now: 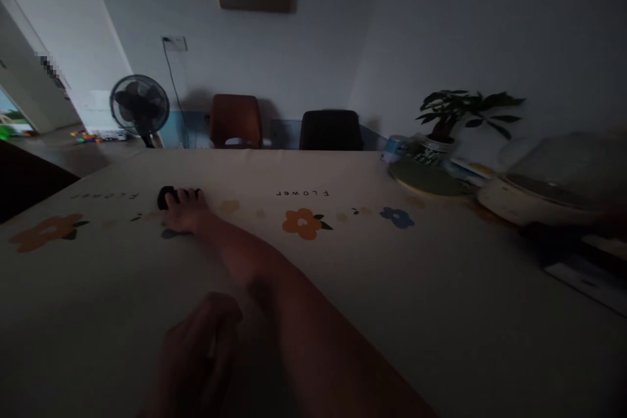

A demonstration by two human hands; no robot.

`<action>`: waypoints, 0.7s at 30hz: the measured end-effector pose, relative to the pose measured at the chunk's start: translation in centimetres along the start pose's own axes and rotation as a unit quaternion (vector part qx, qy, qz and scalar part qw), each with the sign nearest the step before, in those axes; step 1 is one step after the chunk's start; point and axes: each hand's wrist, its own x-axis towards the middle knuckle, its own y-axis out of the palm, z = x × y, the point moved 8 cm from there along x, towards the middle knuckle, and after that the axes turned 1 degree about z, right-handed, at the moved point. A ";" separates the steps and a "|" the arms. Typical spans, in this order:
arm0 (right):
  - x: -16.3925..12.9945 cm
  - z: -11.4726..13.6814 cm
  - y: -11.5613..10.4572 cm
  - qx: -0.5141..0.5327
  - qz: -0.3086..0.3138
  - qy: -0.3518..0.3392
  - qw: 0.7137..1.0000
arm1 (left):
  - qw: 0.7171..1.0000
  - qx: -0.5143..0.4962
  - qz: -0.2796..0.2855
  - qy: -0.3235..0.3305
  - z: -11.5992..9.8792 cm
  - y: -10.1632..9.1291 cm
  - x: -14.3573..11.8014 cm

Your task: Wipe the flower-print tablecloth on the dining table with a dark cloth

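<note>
My right hand reaches across to the left side of the table. Its fingers are curled over a small black object, which lies on the tablecloth; the hand covers much of it, and its kind does not show. Close to me, at the bottom of the view, my left hand hovers over the cloth with its fingers curled in. Nothing shows in that hand, though the picture is dark and blurred there. The pale cloth has orange and blue flowers printed on it.
On the right stand a potted plant, a blue and white can, a green round mat and a pan with a clear lid. Beyond the table are a brown chair, a black chair and a fan.
</note>
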 end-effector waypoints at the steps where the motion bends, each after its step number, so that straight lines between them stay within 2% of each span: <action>1: -0.7 -1.3 -0.4 -0.004 -0.005 0.015 1.000 | 1.000 -0.009 -0.002 -0.011 0.1 0.0 0.0; 5: -4.8 -8.6 -2.8 -0.029 -0.019 0.090 0.995 | 0.997 -0.037 -0.013 -0.071 1.2 0.3 -0.4; 9: -11.8 -18.6 -5.8 -0.061 -0.032 0.216 0.974 | 0.992 -0.065 0.001 -0.105 2.4 0.8 -0.9; 12: -18.8 -26.0 -8.1 -0.082 -0.044 0.315 0.945 | 0.983 -0.080 0.006 -0.165 3.5 0.9 -1.0; 15: -27.0 -31.9 -9.9 -0.100 -0.042 0.390 0.914 | 0.967 -0.098 -0.001 -0.234 4.1 0.7 -1.0; 18: -35.6 -35.8 -11.5 -0.113 -0.036 0.448 0.886 | 0.952 -0.111 0.005 -0.286 4.5 0.7 -1.2; 21: -43.1 -37.9 -12.8 -0.119 -0.032 0.498 0.858 | 0.948 -0.116 0.018 -0.297 4.8 0.7 -1.2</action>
